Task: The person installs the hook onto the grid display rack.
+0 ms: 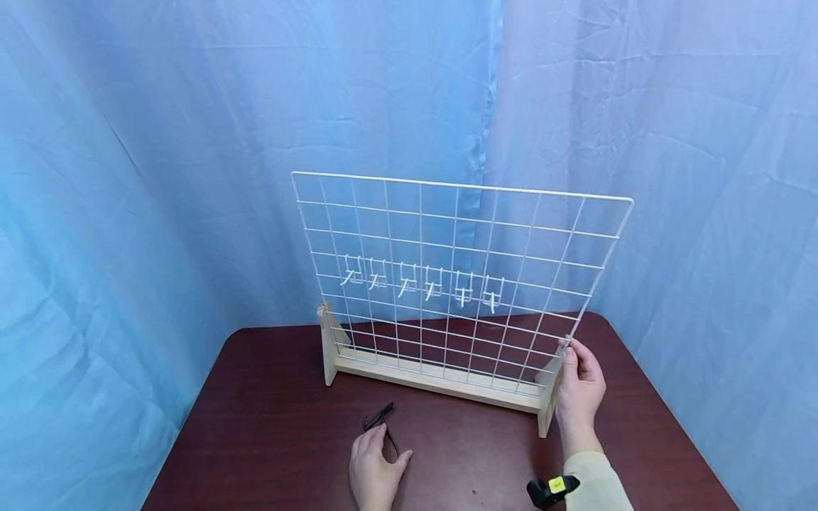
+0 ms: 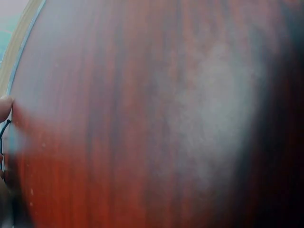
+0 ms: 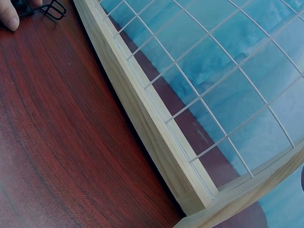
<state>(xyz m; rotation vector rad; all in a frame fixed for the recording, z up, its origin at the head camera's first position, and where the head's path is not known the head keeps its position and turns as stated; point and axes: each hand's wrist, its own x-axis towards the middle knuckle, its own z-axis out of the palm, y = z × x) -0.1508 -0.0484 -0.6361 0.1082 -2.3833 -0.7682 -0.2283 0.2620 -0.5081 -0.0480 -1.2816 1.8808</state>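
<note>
In the head view my left hand (image 1: 375, 472) is low over the table, fingers and thumb curved around a black wire hook (image 1: 378, 416). The hook's squared end sticks out beyond the fingertips, and its thin stem runs between fingers and thumb. The right wrist view shows the hook (image 3: 53, 9) beside the left hand's fingers (image 3: 9, 16). My right hand (image 1: 581, 387) grips the right side of a white wire grid (image 1: 469, 186) where it meets the wooden stand (image 1: 434, 383). Several white hooks (image 1: 431, 284) hang in a row on the grid.
The dark red wooden table (image 1: 268, 426) carries the stand, which sits at a slant with its right end closer to me. Blue curtains (image 1: 224, 142) surround the table at the back and sides. A black wrist camera (image 1: 543, 492) is strapped at the right sleeve.
</note>
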